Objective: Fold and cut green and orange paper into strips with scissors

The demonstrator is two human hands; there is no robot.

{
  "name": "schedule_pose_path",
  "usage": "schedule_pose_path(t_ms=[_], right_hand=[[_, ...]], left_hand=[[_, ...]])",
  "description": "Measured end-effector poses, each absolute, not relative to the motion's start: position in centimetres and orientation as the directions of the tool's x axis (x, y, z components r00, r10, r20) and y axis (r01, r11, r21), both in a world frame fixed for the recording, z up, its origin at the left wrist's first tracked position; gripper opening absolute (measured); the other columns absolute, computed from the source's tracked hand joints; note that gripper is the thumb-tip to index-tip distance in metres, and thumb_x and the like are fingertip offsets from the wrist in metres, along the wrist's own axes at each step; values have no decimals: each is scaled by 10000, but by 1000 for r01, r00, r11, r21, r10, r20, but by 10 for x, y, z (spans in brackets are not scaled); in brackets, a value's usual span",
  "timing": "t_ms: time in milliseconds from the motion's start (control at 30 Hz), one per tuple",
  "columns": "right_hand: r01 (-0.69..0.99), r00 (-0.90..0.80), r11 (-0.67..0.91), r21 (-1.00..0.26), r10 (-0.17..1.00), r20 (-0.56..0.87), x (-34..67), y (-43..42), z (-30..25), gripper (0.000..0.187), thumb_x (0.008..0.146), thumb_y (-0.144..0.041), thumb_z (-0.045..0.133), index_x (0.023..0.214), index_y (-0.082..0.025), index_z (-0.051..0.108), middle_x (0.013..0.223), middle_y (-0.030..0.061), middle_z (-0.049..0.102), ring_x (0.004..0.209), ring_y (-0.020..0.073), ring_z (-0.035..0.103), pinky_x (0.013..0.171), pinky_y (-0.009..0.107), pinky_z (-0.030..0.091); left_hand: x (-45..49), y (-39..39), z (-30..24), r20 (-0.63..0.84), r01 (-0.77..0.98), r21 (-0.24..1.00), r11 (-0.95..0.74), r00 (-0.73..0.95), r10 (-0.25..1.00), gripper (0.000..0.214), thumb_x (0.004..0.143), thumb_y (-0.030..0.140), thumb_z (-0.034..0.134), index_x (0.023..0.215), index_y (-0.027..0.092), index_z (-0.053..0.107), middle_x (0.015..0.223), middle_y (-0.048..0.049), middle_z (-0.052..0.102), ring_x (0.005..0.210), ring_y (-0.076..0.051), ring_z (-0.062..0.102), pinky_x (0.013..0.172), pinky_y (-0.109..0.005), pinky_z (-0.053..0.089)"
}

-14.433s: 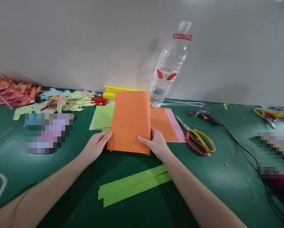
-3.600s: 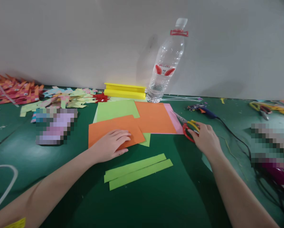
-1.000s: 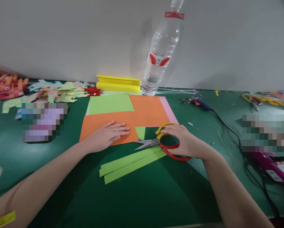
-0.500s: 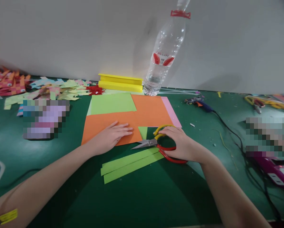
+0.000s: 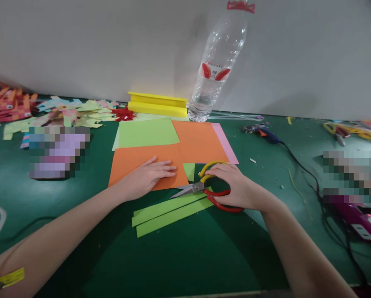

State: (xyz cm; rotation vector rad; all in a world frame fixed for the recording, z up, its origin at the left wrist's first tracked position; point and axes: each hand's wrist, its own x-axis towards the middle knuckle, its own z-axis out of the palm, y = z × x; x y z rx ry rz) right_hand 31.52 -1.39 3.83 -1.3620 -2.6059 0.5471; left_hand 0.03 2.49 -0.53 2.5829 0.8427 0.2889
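My left hand (image 5: 151, 178) lies flat with fingers stretched out on a sheet of orange paper (image 5: 132, 161). My right hand (image 5: 235, 184) grips the scissors (image 5: 216, 191) by their yellow and red handles. The blades point left and stand slightly apart, with the upper one close to the orange sheet's lower edge. Just below the blades, two green paper strips (image 5: 169, 215) lie side by side with a narrow gap between them. Their right ends reach the scissors' red handle. A green sheet (image 5: 148, 132), another orange piece (image 5: 198, 142) and a pink edge (image 5: 225, 142) lie behind my hands.
A clear plastic bottle (image 5: 218, 54) stands by the wall, beside folded yellow paper (image 5: 157, 108). Paper scraps (image 5: 64, 111) and a pixelated phone-like object (image 5: 61, 155) are at left. On the right lie a blue-handled corded tool (image 5: 271, 136) and a magenta power strip (image 5: 356, 217).
The gap between the two green strips has widened slightly. The scissors sit a little further left over the strips. My left hand stays flat on the orange paper, and the whole view has shifted slightly.
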Motion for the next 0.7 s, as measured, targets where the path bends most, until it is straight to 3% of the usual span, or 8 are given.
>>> schedule_pose_path(t_ms=[233,367,467,567,700], right_hand=[[772,-556,502,-390,830,-34,318,-16,43,426,720,-368,638,1135,-287,597,1239,55,599,1231,319,478,1030,528,357],[776,-546,492,-394,837,-29,322,-16,41,449,731,-403,635,1160,-283,581,1254,59,590,1238,313,472,1036,529,357],[778,-543,488,-397,839,-32,323,-15,40,441,726,-401,639,1150,-288,592,1245,55,598,1230,315,482,1038,526,357],[777,-546,489,-396,837,-37,323,-14,41,424,719,-377,639,1133,-291,603,1236,52,604,1225,320,486,1031,529,361],[773,-556,499,-392,830,-39,321,-15,43,447,719,-364,638,1153,-272,580,1257,64,586,1247,323,461,1035,543,344]], left_hand=[[11,13,-1,65,574,421,-702,753,655,447,978,152,220,1291,250,524,1441,19,441,1379,-163,315,1170,-481,133],[10,10,3,140,576,532,-621,663,735,417,996,202,218,1288,240,513,1439,6,443,1389,-165,287,1149,-416,252],[-5,20,10,145,523,591,-614,680,719,382,1011,315,298,1378,285,399,1475,21,387,1400,-179,263,1123,-364,307],[-21,31,12,173,534,510,-674,704,689,385,1010,363,324,1381,294,397,1454,9,421,1368,-188,325,1123,-380,295],[-25,36,4,108,533,354,-768,792,600,408,1007,408,341,1396,298,394,1488,21,370,1399,-184,264,1176,-406,139]])
